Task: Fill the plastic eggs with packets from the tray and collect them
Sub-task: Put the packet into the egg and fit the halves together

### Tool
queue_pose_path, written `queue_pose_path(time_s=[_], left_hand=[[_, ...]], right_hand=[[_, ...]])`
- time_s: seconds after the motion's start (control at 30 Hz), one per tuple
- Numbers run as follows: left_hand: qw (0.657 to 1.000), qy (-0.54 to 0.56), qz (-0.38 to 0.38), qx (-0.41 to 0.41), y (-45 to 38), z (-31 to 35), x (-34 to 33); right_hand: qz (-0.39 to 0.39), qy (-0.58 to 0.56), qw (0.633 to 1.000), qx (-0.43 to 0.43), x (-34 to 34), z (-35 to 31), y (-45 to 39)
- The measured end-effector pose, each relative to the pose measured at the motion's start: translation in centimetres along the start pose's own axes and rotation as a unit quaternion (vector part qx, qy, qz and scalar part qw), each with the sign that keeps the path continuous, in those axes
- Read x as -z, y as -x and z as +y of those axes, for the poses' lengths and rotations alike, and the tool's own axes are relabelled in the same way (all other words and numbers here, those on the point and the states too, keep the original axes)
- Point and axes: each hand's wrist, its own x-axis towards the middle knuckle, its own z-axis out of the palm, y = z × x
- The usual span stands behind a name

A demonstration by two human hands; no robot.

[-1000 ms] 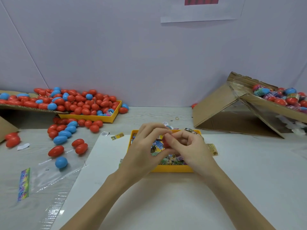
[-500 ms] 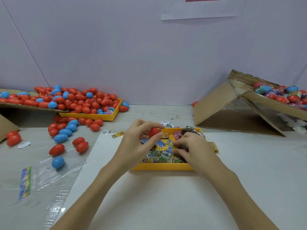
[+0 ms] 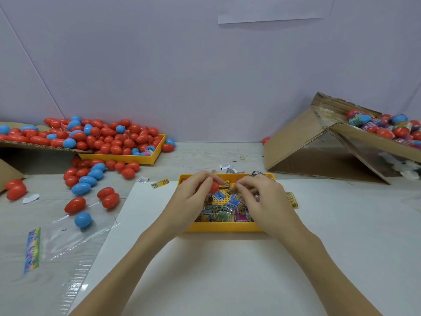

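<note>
A yellow tray (image 3: pixel 224 227) of small colourful packets (image 3: pixel 222 210) sits in front of me on a white sheet. My left hand (image 3: pixel 193 197) hovers over the tray's left side, holding a red plastic egg (image 3: pixel 213 187) between thumb and fingers. Over the right side, my right hand (image 3: pixel 265 197) pinches a small packet (image 3: pixel 232 189) at its fingertips, just right of the egg. Whether the egg is open or closed is hidden by my fingers.
A second yellow tray (image 3: pixel 127 158) and cardboard at the back left hold several red and blue eggs; more lie loose on the table (image 3: pixel 91 179). A tilted cardboard box (image 3: pixel 319 147) at the right holds wrapped eggs. A clear plastic bag (image 3: pixel 68 233) lies at the left.
My hands parted from a joined grip above the tray. The right hand dipped into the packets and came up pinching one, while the left kept the red egg.
</note>
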Motion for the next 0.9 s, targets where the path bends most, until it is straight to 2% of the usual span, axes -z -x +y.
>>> queue_pose_path(time_s=[0.13, 0.3, 0.47, 0.57, 0.63, 0.7, 0.8, 0.9], left_hand=[[0.999, 0.041, 0.004, 0.007, 0.3, 0.3, -0.6], [0.993, -0.089, 0.009, -0.075, 0.4, 0.0, -0.7], [0.985, -0.102, 0.02, -0.135, 0.5, 0.0, -0.4], [0.989, -0.074, 0.035, -0.121, 0.3, 0.1, -0.3], [0.996, -0.019, 0.029, -0.079, 0.3, 0.2, -0.1], [0.999, 0.026, 0.018, -0.03, 0.2, 0.2, 0.1], [0.999, 0.018, 0.017, -0.022, 0.3, 0.3, -0.2], [0.997, 0.067, 0.038, -0.006, 0.5, 0.7, -0.7]], right_hand=[[-0.01, -0.196, 0.979, -0.059, 0.3, -0.9, 0.1], [-0.063, -0.236, 0.968, -0.053, 0.8, -1.7, 0.1], [-0.058, -0.265, 0.961, -0.045, 0.7, -2.3, 0.3], [-0.038, -0.276, 0.959, -0.054, 0.4, -2.4, 0.4], [-0.026, -0.286, 0.955, -0.067, 0.5, -2.3, 0.4], [-0.036, -0.272, 0.96, -0.06, 0.6, -2.3, 0.3], [-0.06, -0.262, 0.962, -0.053, 0.8, -2.2, 0.3], [-0.044, -0.323, 0.94, -0.103, 1.3, -2.4, 0.2]])
